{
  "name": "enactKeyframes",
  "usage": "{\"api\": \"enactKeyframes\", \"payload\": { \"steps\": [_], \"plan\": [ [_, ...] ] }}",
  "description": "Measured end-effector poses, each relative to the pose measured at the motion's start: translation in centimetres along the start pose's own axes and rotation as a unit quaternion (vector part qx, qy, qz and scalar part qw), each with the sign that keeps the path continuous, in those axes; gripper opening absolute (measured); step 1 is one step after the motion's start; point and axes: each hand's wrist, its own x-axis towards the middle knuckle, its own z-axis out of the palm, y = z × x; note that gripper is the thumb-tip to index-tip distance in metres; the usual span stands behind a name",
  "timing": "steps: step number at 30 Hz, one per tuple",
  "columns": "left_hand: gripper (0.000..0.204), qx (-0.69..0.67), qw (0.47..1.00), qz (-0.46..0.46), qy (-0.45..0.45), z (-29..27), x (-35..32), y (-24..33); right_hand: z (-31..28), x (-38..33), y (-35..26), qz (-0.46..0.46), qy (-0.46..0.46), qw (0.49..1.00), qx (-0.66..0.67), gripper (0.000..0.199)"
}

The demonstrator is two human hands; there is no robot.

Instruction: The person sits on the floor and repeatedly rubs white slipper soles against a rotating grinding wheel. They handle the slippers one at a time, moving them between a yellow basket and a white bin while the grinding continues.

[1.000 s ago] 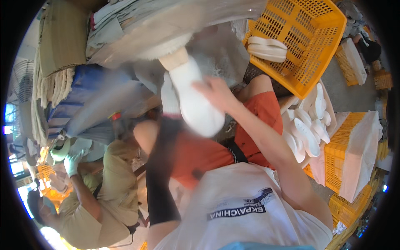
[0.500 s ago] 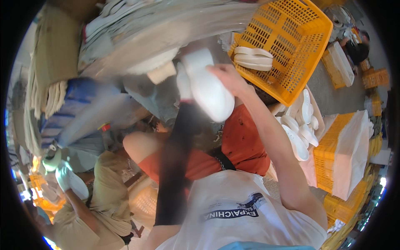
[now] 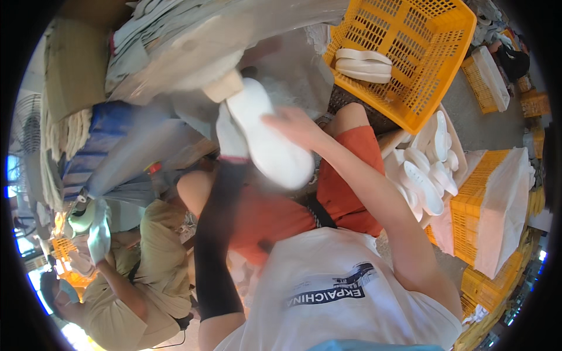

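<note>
A white shoe sole (image 3: 275,149) is tilted in front of me, its upper end beside a tan, roller-like piece (image 3: 222,86); whether they touch I cannot tell. My left hand (image 3: 232,136), in a white glove below a black sleeve, is closed on the sole's left side, with its fingers partly hidden behind it. My bare right hand (image 3: 295,126) grips the right edge, slightly blurred. Bright dust or glare hazes the area around the roller-like piece.
A yellow crate (image 3: 404,111) with a few white soles (image 3: 364,65) stands at upper right. Below it lie loose white soles (image 3: 422,187) in a box. A lined yellow basket (image 3: 465,202) is farther right. At left a co-worker (image 3: 129,281) sits with a gloved hand raised.
Both my hands have carried the sole leftward and slightly down, and its upper end is now nearer the tan piece. The co-worker's gloved hand has turned more upright.
</note>
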Motion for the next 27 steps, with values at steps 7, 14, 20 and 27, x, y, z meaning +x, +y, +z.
{"api": "enactKeyframes", "payload": {
  "steps": [7,14,20,27],
  "plan": [
    [0.062,0.002,0.999,0.045,-0.008,-5.1,-0.4,-0.9,3.1,0.9,3.3,0.064,0.008,0.983,0.17,0.05],
    [0.038,0.386,0.902,0.193,0.018,-3.8,-2.1,1.1,4.9,-0.7,6.0,0.049,0.007,0.959,0.281,0.047],
    [0.053,0.015,0.995,0.075,0.059,-0.1,-5.3,0.2,2.5,-2.0,4.3,-0.113,-0.009,0.991,0.073,0.043],
    [0.056,0.062,0.994,0.061,0.065,-1.0,-2.5,-0.5,1.4,-1.5,4.4,0.088,-0.041,0.974,0.206,0.044]
  ]
}}
